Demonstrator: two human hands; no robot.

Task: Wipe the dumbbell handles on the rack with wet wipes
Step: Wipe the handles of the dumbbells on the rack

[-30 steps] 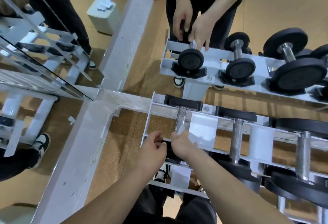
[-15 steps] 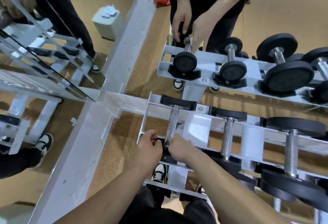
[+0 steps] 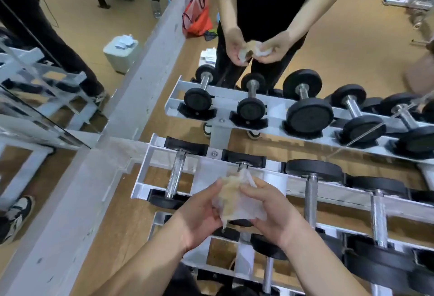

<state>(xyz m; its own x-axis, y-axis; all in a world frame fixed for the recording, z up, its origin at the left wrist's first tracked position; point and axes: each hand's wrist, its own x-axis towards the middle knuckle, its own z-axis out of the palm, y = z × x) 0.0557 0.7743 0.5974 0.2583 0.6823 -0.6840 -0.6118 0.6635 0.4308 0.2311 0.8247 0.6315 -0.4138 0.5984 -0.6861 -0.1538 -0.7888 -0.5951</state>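
Left hand (image 3: 202,216) and right hand (image 3: 277,213) grip the stained wet wipe (image 3: 237,201); most dumbbell handles (image 3: 175,173) on the rack (image 3: 143,166) seem unwiped.

wipe (image 3: 237,201) stained tan-white; dumbbell (image 3: 175,173) ends black, handle silver; rack (image 3: 150,154) white.

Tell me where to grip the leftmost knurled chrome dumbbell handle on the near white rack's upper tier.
Wrap the knurled chrome dumbbell handle at its bare middle span between the white rack rails, coming down from above: it lies across them with black heads capping both ends. Left hand and right hand hold the crumpled white wet wipe.
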